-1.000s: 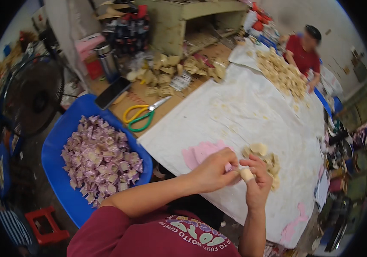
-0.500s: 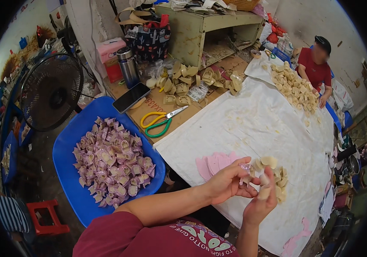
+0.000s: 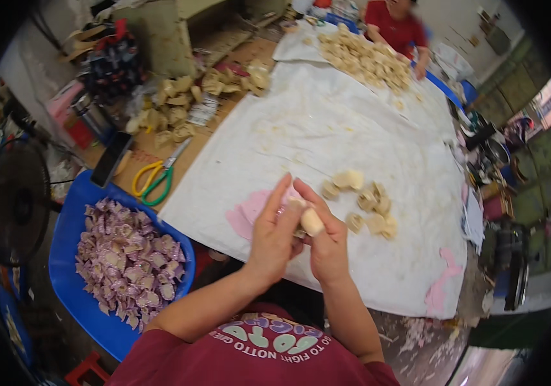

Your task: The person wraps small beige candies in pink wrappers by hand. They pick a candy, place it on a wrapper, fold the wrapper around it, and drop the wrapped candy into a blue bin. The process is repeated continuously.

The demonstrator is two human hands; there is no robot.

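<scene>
The cream piece (image 3: 312,222) sits between the person's two hands, above the near part of the white cloth (image 3: 282,135). The right hand (image 3: 329,248) is closed around it; the left hand (image 3: 271,239) is curled in against it, though I can't tell what its hidden fingers hold. With so small a thing between crowded fingertips, I'd worry about a slip if one thumb pushed too hard; it could bounce off the near edge. The pink pieces (image 3: 242,217) lie just beside the left hand, so a low sweep of that wrist might drag them askew. The phone (image 3: 111,159) looks precarious too: by the blue tub's rim, a knock could tip it in.

The cloth over the tabletop is creased and spotted with yellowish marks. Loose cream pieces (image 3: 378,199) rest to the right of the hands, with a bigger heap (image 3: 362,58) at the far end, where a co-worker (image 3: 399,29) in red is. Scissors (image 3: 159,179) lie on cardboard at the left, near the blue tub (image 3: 61,257) of purple-and-cream pieces (image 3: 127,260). A dark fan (image 3: 15,199) stands beyond.
</scene>
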